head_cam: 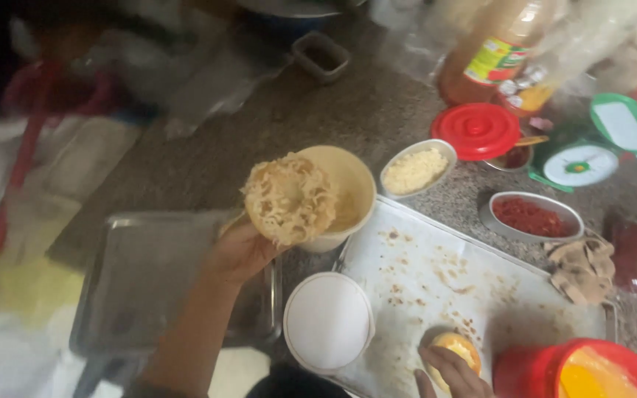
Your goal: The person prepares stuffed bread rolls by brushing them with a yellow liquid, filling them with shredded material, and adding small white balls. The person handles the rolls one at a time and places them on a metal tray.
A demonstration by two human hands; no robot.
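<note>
- Head view, looking down on a speckled stone table (333, 110) that's pretty crowded, and the left edge of the shot is just a blur.
- The left hand (241, 250) is up over the table with its fingers closed around the bottom of a ring-shaped fried piece (289, 197), crusty and pale golden with a hole in the middle. It sits right in front of a cream bowl (352, 184), partly covering it.
- The right hand (451, 372) is down at the bottom edge, fingers curled over a small round yellowish bun-like piece (457, 346) that lies on the paper. Can't really tell if it's gripped or just touched.
- That paper is a white sheet with brown crumbs and grease spots, lining a metal tray (444, 273).
- Just left of the tray there's a white round lid or container (328, 320), and further left an empty metal tray (156, 280) under the left arm.
- Behind the lined tray: a small metal dish of pale grated stuff (416, 169) and another metal dish of red chopped stuff (531, 217).
- A red lid (477, 130) sits near them, with a bottle of orange-brown sauce (492, 59) behind it and a green and white kitchen scale (580, 163) to the right.
- Bottom right corner has a red bowl with something yellow in it (591, 372).
</note>
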